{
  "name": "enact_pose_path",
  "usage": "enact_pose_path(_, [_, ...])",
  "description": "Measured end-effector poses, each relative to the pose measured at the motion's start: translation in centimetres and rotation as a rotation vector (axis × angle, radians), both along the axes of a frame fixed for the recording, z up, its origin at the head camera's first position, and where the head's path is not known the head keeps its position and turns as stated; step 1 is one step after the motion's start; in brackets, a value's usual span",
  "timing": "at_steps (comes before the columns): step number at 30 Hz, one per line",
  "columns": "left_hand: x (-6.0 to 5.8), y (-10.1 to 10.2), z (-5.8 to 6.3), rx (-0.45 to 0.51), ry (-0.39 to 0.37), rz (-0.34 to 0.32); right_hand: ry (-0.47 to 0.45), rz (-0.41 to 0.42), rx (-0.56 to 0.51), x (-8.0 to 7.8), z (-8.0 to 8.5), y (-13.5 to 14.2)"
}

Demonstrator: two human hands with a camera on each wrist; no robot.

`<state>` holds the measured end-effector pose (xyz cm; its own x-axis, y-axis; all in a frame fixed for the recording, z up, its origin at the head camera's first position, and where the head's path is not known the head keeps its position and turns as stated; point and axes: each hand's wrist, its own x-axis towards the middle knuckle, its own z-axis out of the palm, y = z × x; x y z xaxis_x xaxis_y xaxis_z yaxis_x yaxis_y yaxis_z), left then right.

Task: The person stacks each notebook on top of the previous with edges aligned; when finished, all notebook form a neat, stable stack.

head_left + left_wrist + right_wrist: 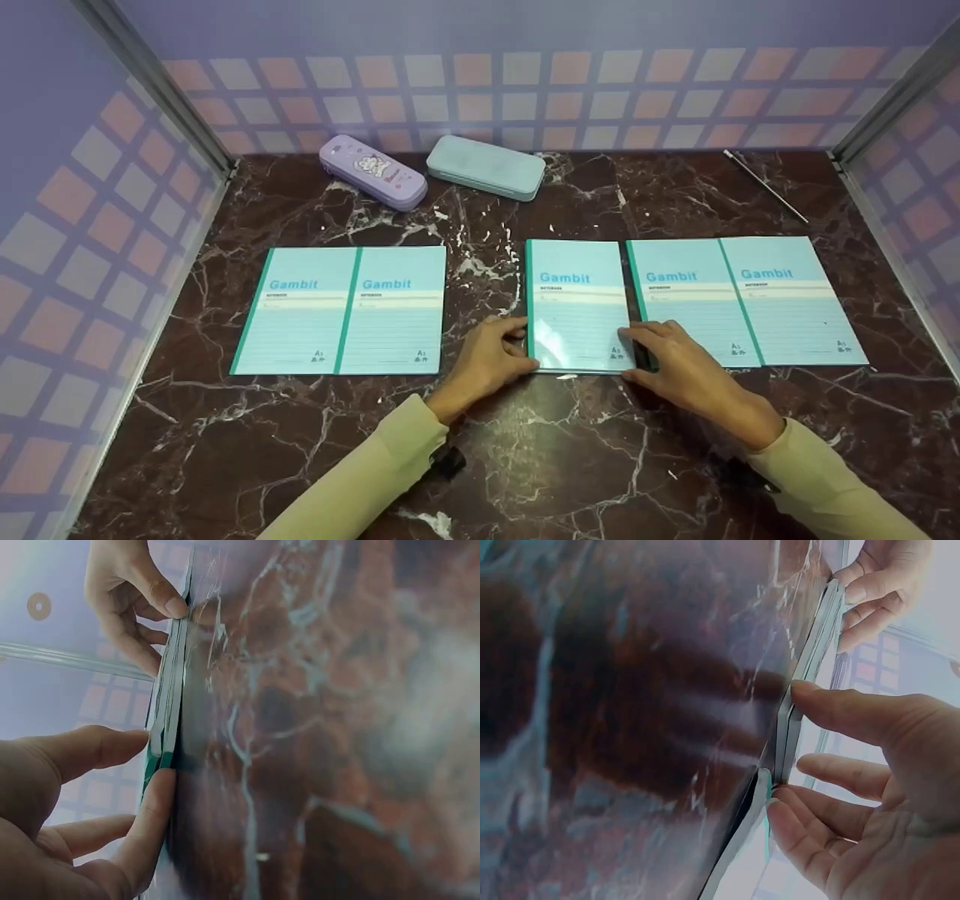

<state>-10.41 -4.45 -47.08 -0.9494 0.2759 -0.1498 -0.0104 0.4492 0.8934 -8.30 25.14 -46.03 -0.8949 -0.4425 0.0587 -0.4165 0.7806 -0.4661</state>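
Note:
A Gambit notebook [577, 315] with a green spine lies face up on top of a small stack in the middle. In the left wrist view the stacked edges [171, 690] show more than one notebook, slightly uneven at the spines. My left hand [487, 360] touches the spine side, its thumb at the near left corner. On the opposite side my right hand [679, 367] touches the stack's right edge, thumb by the near corner. Its other fingers reach over the left edge of a neighbouring notebook [679, 300]. Neither hand is curled round the stack.
Another notebook [795, 300] overlaps the neighbouring one at right. Two overlapping notebooks [300, 315] lie at left. Behind are a purple pencil case [375, 172], a light blue case [487, 169] and a thin pen or pencil [765, 186]. Panels [517, 82] border the marble table.

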Motion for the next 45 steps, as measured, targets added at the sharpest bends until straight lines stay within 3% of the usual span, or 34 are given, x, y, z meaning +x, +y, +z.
enact_pose_path(8, [0.3,0.5,0.0,-0.166,0.109,-0.067,0.036,0.038,0.008,0.0,-0.4,0.4])
enact_pose_path(14, [0.5,0.7,0.1,-0.265,0.144,-0.070,0.071,0.064,0.017,0.0,-0.7,0.5])
enact_pose_path(29, [0.7,0.4,0.4,-0.320,0.160,-0.054,0.157,0.090,-0.014,-0.5,-1.4,-0.1])
enact_pose_path(45, [0.2,-1.8,0.4,-0.384,0.209,-0.054,0.138,0.117,-0.056,-1.7,-1.6,-2.0])
